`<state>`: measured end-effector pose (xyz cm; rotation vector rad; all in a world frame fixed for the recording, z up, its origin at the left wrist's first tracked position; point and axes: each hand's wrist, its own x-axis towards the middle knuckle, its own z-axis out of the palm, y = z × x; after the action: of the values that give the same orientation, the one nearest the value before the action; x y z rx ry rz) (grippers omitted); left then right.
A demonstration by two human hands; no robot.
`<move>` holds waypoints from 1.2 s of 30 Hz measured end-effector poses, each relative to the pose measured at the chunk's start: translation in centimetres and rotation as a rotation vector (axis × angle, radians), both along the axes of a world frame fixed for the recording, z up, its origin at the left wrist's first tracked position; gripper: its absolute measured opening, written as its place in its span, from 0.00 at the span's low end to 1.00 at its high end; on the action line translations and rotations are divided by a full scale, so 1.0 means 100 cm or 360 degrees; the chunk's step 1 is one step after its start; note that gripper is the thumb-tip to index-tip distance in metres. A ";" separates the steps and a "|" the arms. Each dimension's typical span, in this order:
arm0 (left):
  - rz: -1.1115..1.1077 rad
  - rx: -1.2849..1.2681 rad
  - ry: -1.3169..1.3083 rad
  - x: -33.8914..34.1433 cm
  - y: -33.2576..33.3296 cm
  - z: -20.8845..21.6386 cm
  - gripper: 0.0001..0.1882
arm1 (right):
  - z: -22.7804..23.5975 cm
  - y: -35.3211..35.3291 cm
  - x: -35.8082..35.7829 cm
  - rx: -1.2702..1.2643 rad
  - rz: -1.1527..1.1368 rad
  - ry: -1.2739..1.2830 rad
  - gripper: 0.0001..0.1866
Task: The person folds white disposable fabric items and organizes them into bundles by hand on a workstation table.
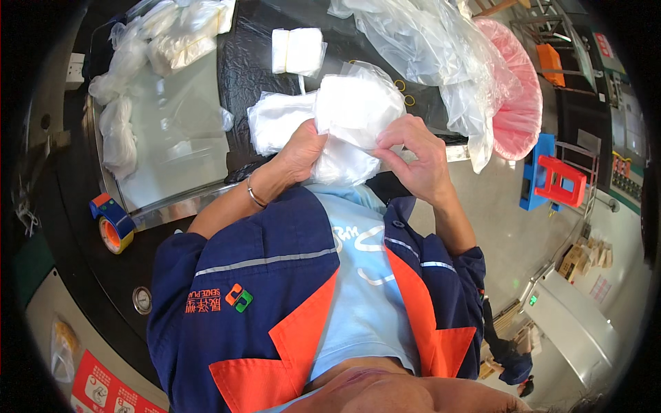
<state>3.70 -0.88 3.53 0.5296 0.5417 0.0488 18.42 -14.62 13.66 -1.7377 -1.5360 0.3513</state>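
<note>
Both my hands hold a clear plastic bag with folded white cloth inside (358, 110), lifted in front of my chest. My left hand (301, 151) grips its lower left side, with a thin bracelet on the wrist. My right hand (413, 155) pinches the bag's right edge between thumb and fingers. Behind the bag lies another white bagged bundle (275, 120) on the black table (248, 62).
A small folded white stack (297, 50) and loose clear plastic sheets (427, 48) lie further back. A metal tray (172, 124) with plastic bags sits left. Tape rolls (112, 224) rest at the table edge. A pink lined bin (516, 96) and a red stool (561, 180) stand right.
</note>
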 end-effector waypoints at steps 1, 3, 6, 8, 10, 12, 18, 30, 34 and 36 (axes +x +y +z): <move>-0.0050 0.0020 -0.0004 -0.002 0.002 -0.002 0.14 | -0.001 0.000 0.000 -0.0004 0.0033 0.0052 0.10; -0.0102 0.0040 -0.0009 -0.003 0.004 -0.002 0.14 | -0.007 -0.001 0.001 -0.0026 -0.0057 0.0077 0.09; -0.0122 0.0017 -0.0025 -0.004 0.004 0.001 0.15 | -0.006 0.000 0.002 -0.0116 -0.0193 0.0174 0.07; -0.0115 -0.0037 -0.0063 -0.007 0.004 -0.003 0.16 | -0.005 0.002 0.004 -0.0185 -0.0237 0.0245 0.06; -0.0111 -0.0056 -0.0077 -0.007 0.002 -0.002 0.16 | -0.006 0.002 0.008 -0.0178 -0.0287 0.0340 0.05; -0.0097 -0.0080 -0.0091 -0.008 0.002 -0.004 0.16 | -0.009 0.002 0.014 -0.0186 -0.0294 0.0368 0.05; -0.0101 -0.0362 -0.0433 -0.014 0.008 -0.023 0.20 | -0.008 0.001 0.020 -0.0279 -0.0227 0.0448 0.05; -0.0257 0.0212 -0.0151 -0.003 0.000 0.008 0.21 | -0.002 0.007 0.037 -0.0630 0.0012 0.0400 0.05; -0.0342 0.0197 -0.0081 -0.002 0.001 0.005 0.26 | -0.009 0.017 0.049 -0.0508 -0.0033 0.0199 0.04; -0.0365 0.0240 -0.0065 -0.002 0.001 0.006 0.26 | -0.010 0.022 0.050 -0.0503 -0.0026 0.0171 0.04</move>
<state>3.47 -0.78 4.09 0.7333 0.4366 -0.1188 23.42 -12.37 12.66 -1.9347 -1.4468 0.6992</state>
